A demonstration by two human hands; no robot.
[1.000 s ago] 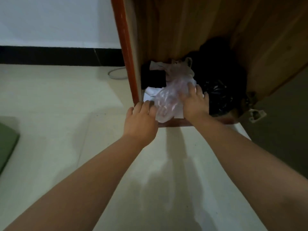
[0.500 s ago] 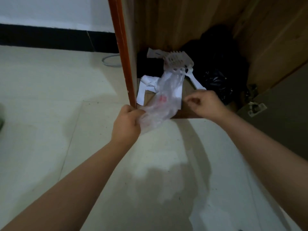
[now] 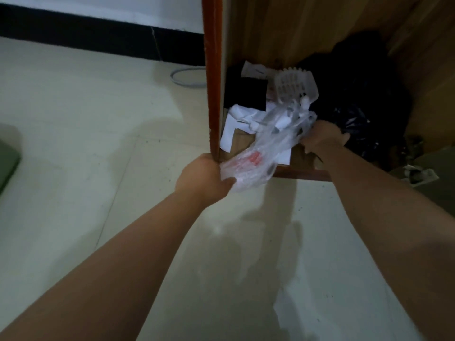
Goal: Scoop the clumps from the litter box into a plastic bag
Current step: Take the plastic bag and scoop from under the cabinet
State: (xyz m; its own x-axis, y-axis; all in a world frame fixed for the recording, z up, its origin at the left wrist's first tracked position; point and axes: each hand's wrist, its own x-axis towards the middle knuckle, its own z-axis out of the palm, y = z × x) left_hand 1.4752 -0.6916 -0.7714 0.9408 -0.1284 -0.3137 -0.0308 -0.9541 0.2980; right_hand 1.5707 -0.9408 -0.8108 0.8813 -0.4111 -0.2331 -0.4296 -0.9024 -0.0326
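A clear plastic bag (image 3: 268,148) with a red print stretches between my hands at the mouth of a wooden cabinet (image 3: 270,28). My left hand (image 3: 202,178) grips its lower end by the cabinet's orange edge. My right hand (image 3: 322,139) holds its upper end, fingers curled into the plastic. A white slotted litter scoop (image 3: 293,86) lies inside the cabinet just behind the bag. No litter box is in view.
Inside the cabinet are a black box (image 3: 246,94), white papers (image 3: 234,124) and a black plastic sack (image 3: 357,99). A grey cable (image 3: 187,80) loops on the pale tiled floor (image 3: 98,134) to the left. A green mat (image 3: 7,163) shows at the left edge.
My right hand has returned from the cabinet's front and taken hold of the bag's upper end. The bag is now pulled out longer between both hands. The left hand still grips its lower end.
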